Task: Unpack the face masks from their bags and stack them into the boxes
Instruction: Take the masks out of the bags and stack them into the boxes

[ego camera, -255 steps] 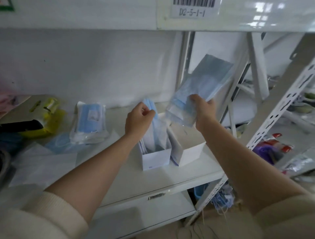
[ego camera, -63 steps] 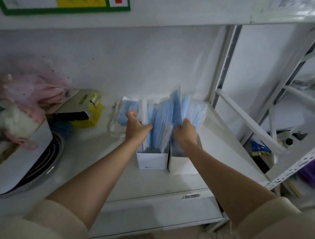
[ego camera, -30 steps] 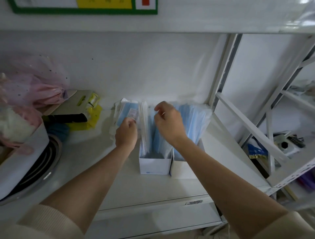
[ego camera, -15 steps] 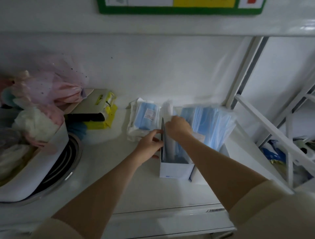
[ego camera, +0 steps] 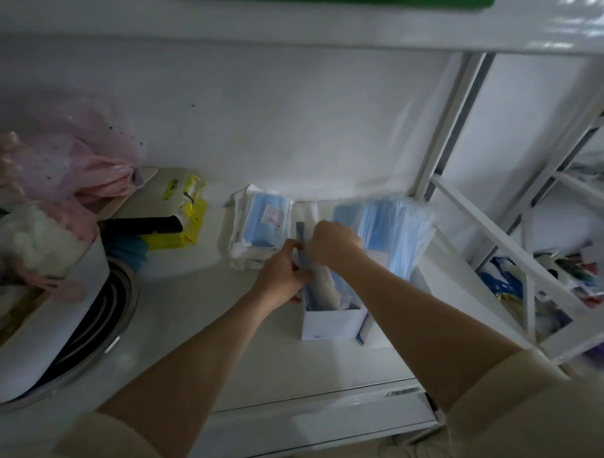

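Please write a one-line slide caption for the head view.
Both hands, left and right, work at the open white cardboard box of blue masks.

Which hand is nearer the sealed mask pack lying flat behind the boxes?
Left. The left hand sits just in front of the sealed mask pack, at the left wall of the box. The right hand is over the box, to the pack's right.

My right forearm [ego camera: 425, 327] covered most of the second box [ego camera: 366, 330] — only a sliver of its front edge showed. My left hand [ego camera: 281, 278] hid the left wall of the near box [ego camera: 333, 323], and what my fingers pinched there was too blurred to tell. The green sign [ego camera: 359, 3] above was cut off by the top edge — unreadable.
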Tool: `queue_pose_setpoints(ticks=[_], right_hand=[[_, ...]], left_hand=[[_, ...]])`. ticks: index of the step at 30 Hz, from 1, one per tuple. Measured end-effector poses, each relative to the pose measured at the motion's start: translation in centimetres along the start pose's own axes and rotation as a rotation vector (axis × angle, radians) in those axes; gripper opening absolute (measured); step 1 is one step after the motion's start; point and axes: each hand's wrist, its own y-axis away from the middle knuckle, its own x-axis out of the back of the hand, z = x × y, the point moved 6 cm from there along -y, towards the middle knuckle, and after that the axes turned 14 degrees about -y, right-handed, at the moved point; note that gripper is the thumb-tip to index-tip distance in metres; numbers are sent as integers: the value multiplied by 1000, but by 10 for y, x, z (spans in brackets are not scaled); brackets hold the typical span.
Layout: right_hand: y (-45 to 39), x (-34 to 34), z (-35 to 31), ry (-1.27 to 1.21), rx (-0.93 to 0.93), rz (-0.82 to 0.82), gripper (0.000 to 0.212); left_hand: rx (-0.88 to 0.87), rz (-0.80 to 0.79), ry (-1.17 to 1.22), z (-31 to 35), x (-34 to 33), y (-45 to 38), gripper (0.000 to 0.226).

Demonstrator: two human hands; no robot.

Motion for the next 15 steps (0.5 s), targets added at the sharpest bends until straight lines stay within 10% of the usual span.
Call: queue_pose_setpoints(ticks=[15], right_hand=[[4, -20, 15, -209, -133, -192, 43]], left_hand=[[10, 4, 36, -1, -2, 1, 52]])
